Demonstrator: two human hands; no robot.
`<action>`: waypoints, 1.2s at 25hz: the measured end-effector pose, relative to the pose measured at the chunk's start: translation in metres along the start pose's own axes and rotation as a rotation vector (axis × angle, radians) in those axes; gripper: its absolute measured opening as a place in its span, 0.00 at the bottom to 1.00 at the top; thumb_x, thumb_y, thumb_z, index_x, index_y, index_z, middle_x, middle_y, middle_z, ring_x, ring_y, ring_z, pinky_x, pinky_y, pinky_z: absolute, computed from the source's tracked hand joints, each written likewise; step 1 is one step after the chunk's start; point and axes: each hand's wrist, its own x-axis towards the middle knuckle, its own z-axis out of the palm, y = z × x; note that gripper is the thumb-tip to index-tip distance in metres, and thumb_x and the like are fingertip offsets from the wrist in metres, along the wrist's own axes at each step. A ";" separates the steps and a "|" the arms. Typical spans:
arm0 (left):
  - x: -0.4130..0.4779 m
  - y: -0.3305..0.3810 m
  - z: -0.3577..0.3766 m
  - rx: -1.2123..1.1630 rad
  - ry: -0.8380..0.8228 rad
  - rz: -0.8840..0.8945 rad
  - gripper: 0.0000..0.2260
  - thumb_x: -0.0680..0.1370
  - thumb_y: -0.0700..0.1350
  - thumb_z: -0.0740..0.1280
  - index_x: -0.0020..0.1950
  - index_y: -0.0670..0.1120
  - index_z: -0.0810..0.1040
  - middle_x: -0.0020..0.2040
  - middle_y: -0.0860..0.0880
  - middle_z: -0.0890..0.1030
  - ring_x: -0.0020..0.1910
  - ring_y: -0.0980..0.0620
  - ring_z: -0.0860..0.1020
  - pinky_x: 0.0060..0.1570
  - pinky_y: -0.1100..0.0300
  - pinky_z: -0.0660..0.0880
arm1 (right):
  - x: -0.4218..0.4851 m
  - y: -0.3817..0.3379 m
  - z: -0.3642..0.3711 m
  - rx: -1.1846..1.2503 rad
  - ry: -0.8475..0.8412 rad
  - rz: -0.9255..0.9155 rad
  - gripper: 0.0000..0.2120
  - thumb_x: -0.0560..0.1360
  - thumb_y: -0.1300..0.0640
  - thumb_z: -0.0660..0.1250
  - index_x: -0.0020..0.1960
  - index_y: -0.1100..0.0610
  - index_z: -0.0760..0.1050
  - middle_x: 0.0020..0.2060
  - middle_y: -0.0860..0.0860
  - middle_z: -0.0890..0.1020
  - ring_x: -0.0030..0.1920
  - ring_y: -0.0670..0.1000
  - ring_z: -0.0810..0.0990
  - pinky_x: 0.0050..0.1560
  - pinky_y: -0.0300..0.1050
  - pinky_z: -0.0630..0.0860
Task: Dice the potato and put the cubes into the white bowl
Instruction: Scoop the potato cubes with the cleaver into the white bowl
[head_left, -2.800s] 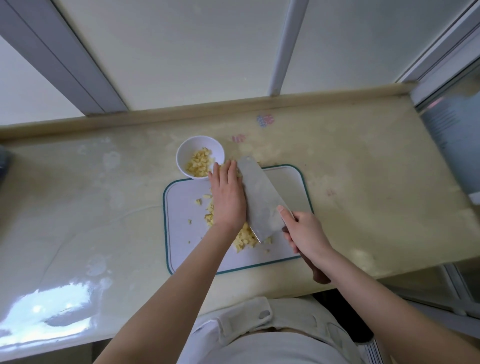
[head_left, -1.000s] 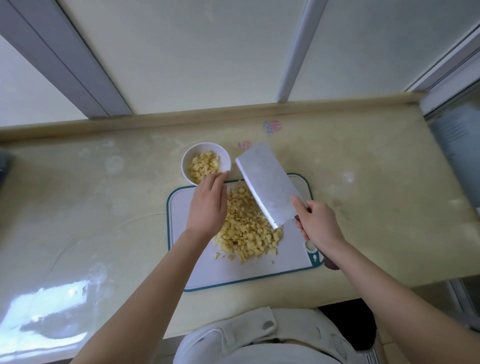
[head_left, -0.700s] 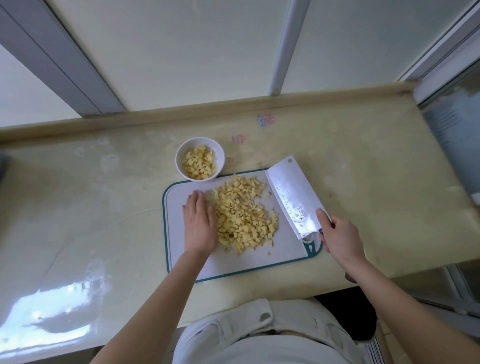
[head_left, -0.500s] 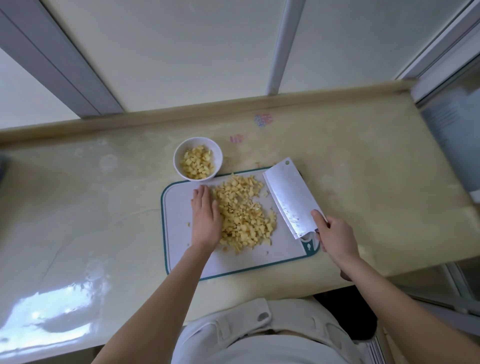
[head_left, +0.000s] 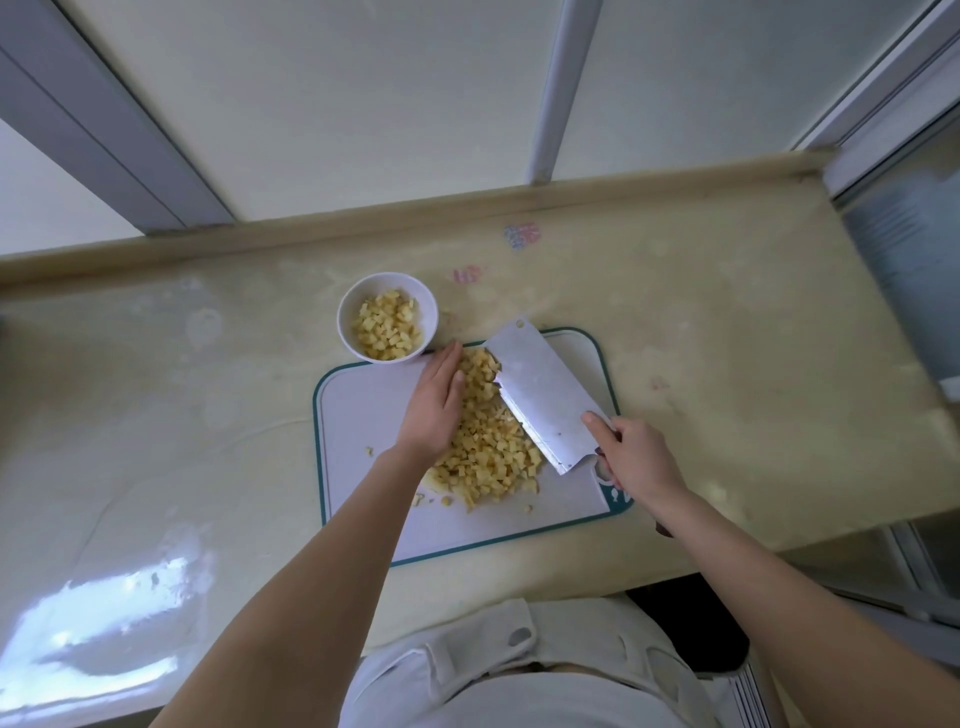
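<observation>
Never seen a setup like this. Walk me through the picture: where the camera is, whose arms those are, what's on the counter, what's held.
No machine here: a person wears a wide-angle camera on the head, looking down at their own arms. On the beige counter lies a white cutting board with a pile of potato cubes; a white bowl by its far edge already holds some. The right hand grips a cleaver, its blade at the pile's right side. The left hand holds nothing; its straight fingers lie along the pile's left side.
</observation>
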 end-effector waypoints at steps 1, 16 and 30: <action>0.001 0.001 0.000 0.004 -0.017 0.005 0.19 0.83 0.46 0.52 0.75 0.46 0.60 0.75 0.48 0.60 0.75 0.52 0.56 0.69 0.67 0.50 | 0.000 -0.002 0.000 0.006 -0.011 0.002 0.22 0.80 0.44 0.60 0.33 0.58 0.68 0.21 0.50 0.72 0.21 0.48 0.69 0.29 0.44 0.70; -0.016 0.031 0.032 -0.105 -0.020 0.054 0.18 0.83 0.45 0.53 0.73 0.45 0.64 0.73 0.49 0.64 0.72 0.54 0.61 0.70 0.68 0.52 | -0.008 -0.014 -0.011 0.048 -0.119 -0.008 0.20 0.80 0.49 0.61 0.33 0.57 0.64 0.22 0.52 0.68 0.21 0.49 0.65 0.23 0.40 0.67; -0.008 0.049 0.008 -0.085 0.117 0.097 0.18 0.83 0.42 0.52 0.72 0.42 0.65 0.74 0.48 0.63 0.74 0.53 0.57 0.69 0.71 0.49 | -0.027 -0.055 -0.012 0.197 -0.100 0.018 0.22 0.79 0.48 0.64 0.32 0.59 0.65 0.23 0.52 0.71 0.19 0.48 0.65 0.20 0.37 0.65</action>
